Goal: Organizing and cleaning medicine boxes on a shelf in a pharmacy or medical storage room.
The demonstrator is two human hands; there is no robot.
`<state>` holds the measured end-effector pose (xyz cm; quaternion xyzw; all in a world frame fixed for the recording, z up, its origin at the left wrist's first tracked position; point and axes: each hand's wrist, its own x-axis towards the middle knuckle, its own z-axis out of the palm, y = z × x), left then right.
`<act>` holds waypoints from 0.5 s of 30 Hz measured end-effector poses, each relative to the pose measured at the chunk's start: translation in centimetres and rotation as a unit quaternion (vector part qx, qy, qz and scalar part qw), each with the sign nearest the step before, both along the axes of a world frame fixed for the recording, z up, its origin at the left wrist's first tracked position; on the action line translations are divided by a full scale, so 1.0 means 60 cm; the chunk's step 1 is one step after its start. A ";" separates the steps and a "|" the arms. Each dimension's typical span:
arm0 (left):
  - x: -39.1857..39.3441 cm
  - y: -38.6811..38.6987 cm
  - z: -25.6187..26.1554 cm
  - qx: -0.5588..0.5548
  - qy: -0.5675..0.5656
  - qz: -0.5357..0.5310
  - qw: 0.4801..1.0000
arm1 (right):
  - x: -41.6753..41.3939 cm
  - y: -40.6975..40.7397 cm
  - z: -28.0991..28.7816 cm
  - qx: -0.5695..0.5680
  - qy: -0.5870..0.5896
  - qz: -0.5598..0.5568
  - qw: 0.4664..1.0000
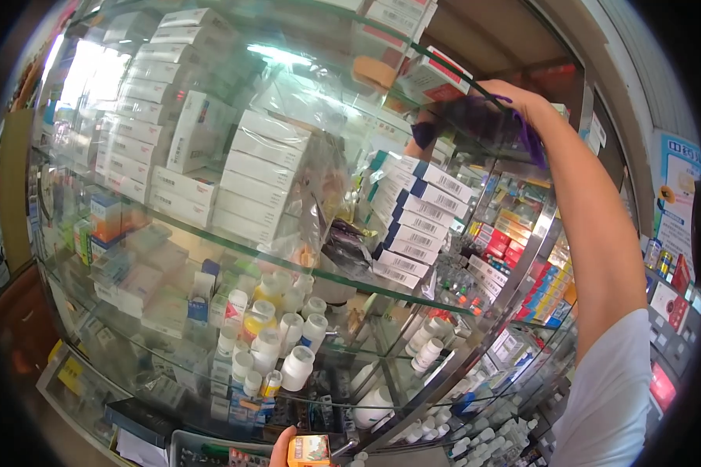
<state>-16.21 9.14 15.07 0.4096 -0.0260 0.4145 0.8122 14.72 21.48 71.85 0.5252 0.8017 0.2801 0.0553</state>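
Note:
My right hand [511, 96] reaches up to the glass shelf at the upper right, with a purple cloth [526, 131] gathered under it. The fingers are partly hidden behind the shelf edge and a white-and-red box [441, 76]. Below that hand, a leaning stack of white boxes with dark blue ends [423, 219] stands on the middle glass shelf [251, 254]. At the bottom edge, my left hand [280, 449] holds a small orange box [309, 449]. Only its thumb side shows.
Clear plastic wraps a stack of white cartons [257, 175], beside a taller stack of white boxes [134, 111]. Lower down stand several white bottles [297, 368]. A metal frame post [540, 227] runs between the shelving bays. A grey tray [210, 441] sits near the left hand.

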 end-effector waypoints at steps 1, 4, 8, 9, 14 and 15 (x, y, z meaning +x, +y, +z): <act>0.001 0.001 -0.009 0.017 0.013 0.019 1.000 | 0.001 0.011 0.017 -0.047 -0.110 0.088 0.989; 0.007 0.000 -0.026 0.019 0.031 0.048 0.998 | -0.043 0.038 -0.015 0.017 -0.106 -0.094 0.990; 0.007 -0.001 -0.022 0.005 0.029 0.047 0.998 | -0.037 0.037 -0.023 0.062 -0.007 -0.232 0.971; 0.008 -0.001 -0.021 0.011 0.030 0.051 0.998 | -0.032 0.036 -0.024 0.030 0.095 -0.179 0.979; -0.001 -0.004 -0.022 -0.018 0.026 0.052 0.998 | -0.056 0.037 -0.030 0.033 0.103 -0.230 0.967; -0.003 -0.005 -0.023 -0.023 0.025 0.050 0.998 | -0.062 0.034 -0.034 0.034 0.107 -0.243 0.964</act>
